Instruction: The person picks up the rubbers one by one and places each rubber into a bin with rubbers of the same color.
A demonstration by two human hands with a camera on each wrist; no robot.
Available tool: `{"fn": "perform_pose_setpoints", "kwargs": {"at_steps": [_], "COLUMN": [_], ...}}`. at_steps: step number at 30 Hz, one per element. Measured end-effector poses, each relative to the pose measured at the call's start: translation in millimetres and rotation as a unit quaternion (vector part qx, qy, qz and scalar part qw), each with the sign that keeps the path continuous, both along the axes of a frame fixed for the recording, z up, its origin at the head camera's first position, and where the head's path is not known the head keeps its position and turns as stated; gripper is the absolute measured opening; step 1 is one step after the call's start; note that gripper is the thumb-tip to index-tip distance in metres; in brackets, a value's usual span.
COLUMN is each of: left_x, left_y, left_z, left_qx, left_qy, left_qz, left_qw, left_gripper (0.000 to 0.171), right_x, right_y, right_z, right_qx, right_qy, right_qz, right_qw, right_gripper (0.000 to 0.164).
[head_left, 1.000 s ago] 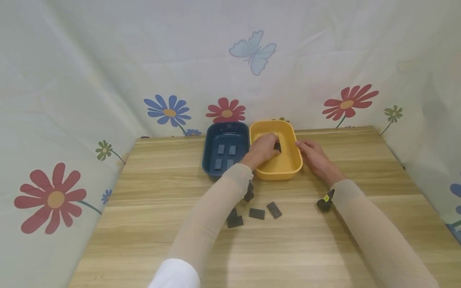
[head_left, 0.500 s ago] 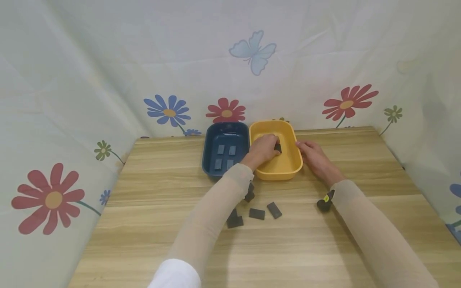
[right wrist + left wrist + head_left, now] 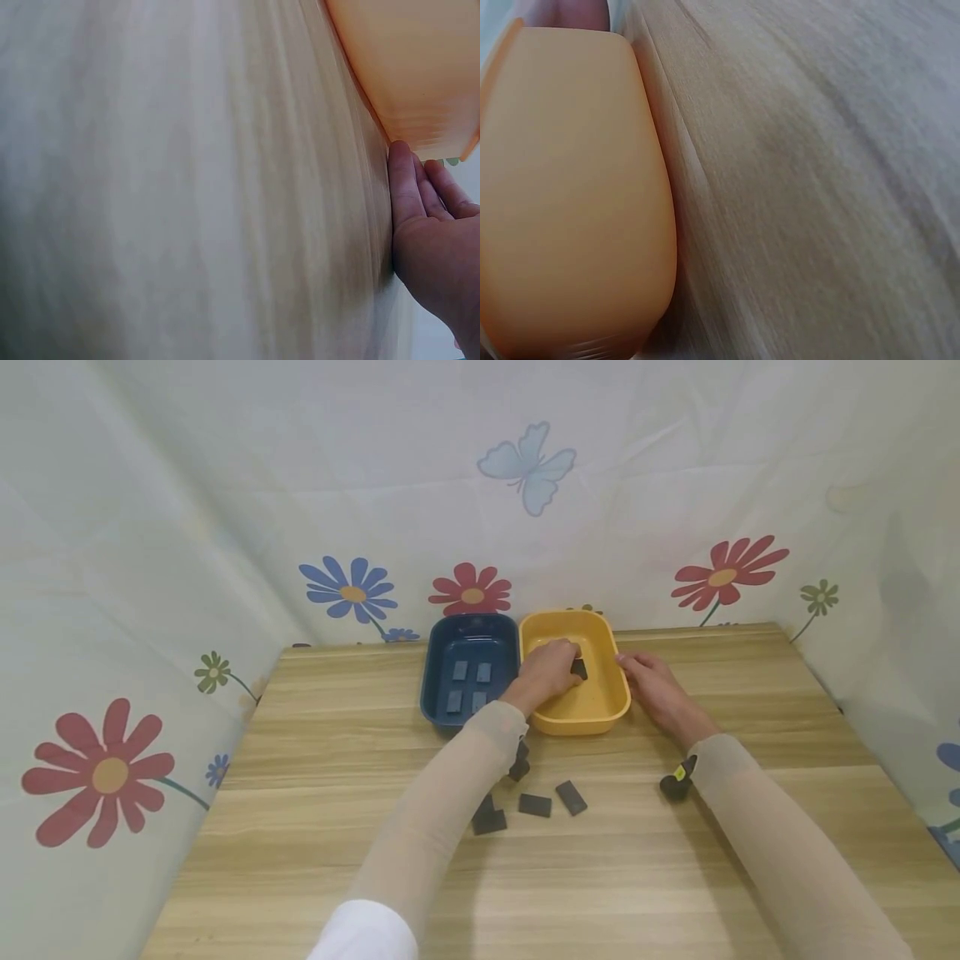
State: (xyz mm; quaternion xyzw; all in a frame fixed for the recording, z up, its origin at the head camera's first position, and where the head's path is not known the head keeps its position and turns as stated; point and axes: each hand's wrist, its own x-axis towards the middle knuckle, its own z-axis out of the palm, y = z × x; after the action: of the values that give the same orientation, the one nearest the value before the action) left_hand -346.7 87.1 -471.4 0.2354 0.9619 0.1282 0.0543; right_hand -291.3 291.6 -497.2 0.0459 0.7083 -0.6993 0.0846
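Note:
In the head view my left hand [image 3: 551, 668] reaches inside the yellow tray [image 3: 577, 725], thumb and fingers pinching a small black rectangular block [image 3: 579, 669]. At the tray's right side, my right hand [image 3: 660, 689] touches the outer wall near the rim. The right wrist view shows the fingers [image 3: 405, 187] of that hand fairly straight against the yellow wall, low by the table; its thumb is hidden there. Only the tray's outer wall [image 3: 577, 187] and a bit of a hand appear in the left wrist view, so the held block is hidden there.
A dark blue tray [image 3: 425, 685] stands left of the yellow one, with several grey blocks [image 3: 483, 673] laid flat inside. Several black blocks [image 3: 535, 805] lie on the wooden table [image 3: 600, 893] in front, some partly behind the left forearm. A flowered cloth [image 3: 600, 543] hangs behind.

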Motion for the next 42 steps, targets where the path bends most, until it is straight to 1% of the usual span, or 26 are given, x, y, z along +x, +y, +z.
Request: {"fn": "perform_pose_setpoints", "kwargs": {"at_steps": [7,15,22,26,28,32,35,39,42], "left_x": [-0.2,0.8,0.1,-0.9,-2.0,-4.2,-3.7,1.6,8.8], "left_y": [-0.1,0.0,-1.4,-2.2,-2.9,-4.6,-6.2,-10.3,-14.6], "left_z": [-0.5,0.9,-0.2,-1.3,-1.5,0.2,2.8,11.5,24.7], "left_qx": [-0.003,0.001,0.005,0.037,0.061,0.122,0.172,0.207,0.206], "left_qy": [-0.001,-0.004,-0.002,-0.005,-0.007,-0.013,-0.006,0.014,0.02], "left_qz": [0.0,0.0,0.004,0.004,0.007,0.013,0.007,-0.01,-0.036], "left_qw": [1.0,1.0,1.0,0.9993,0.9981,0.9923,0.9851,0.9783,0.9777], "left_gripper": [0.04,0.043,0.057,0.059,0.059,0.057,0.056,0.053,0.053], "right_x": [0.6,1.0,0.6,1.0,1.1,0.4,1.0,3.0,4.8], "right_y": [0.4,0.9,-0.1,-0.4,-1.3,-3.3,-3.6,-3.2,-1.9], "right_z": [1.2,1.1,-0.6,-1.2,-0.7,0.8,1.7,1.8,1.9], "right_qx": [-0.003,0.003,-0.004,0.005,0.011,0.008,0.003,0.002,0.0], "right_qy": [-0.007,-0.005,-0.001,0.005,0.006,0.005,0.005,0.009,0.014], "right_qz": [0.007,-0.001,-0.006,-0.004,0.0,0.003,0.003,0.011,0.01], "right_qw": [1.0,1.0,1.0,1.0,1.0,1.0,1.0,1.0,1.0], "right_gripper": [0.062,0.062,0.062,0.063,0.064,0.064,0.062,0.063,0.062]}}
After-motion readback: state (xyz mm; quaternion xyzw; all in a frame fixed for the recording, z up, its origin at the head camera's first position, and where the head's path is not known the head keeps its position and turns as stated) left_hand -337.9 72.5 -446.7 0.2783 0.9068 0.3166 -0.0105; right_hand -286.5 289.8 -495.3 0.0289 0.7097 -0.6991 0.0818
